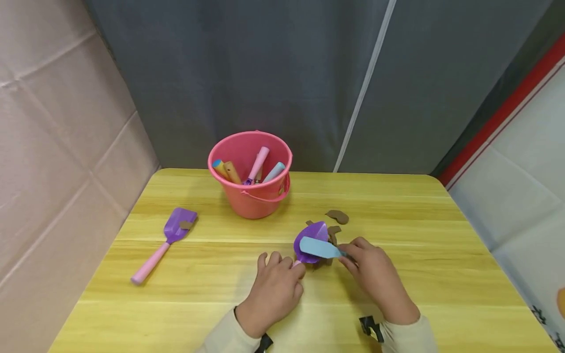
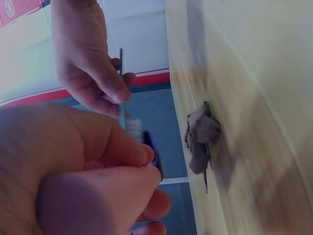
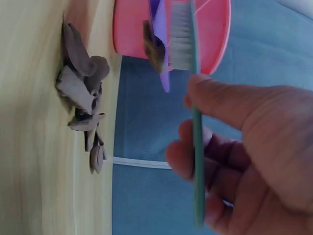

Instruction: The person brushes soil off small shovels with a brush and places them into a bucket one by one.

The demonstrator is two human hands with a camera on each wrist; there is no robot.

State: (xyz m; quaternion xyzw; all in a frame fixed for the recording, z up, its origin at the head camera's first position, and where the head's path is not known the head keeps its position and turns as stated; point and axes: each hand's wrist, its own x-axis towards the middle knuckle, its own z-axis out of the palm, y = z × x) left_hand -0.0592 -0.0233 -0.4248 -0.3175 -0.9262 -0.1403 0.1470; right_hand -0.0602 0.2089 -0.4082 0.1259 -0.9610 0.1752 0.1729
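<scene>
In the head view, my left hand [image 1: 274, 289] is clamped on the pink handle of a purple scoop [image 1: 315, 229], in front of the pink bucket [image 1: 251, 203] and to its right. My right hand [image 1: 377, 274] pinches a light blue brush [image 1: 319, 247] over this scoop. Left of the bucket, a second purple shovel [image 1: 174, 233] lies on the worktop [image 1: 441, 274]. In the left wrist view, my left fingers press together above some brown pieces [image 2: 201, 137]. In the right wrist view, one brown scrap [image 3: 154, 49] touches the scoop, beside the bristles [image 3: 181, 36].
</scene>
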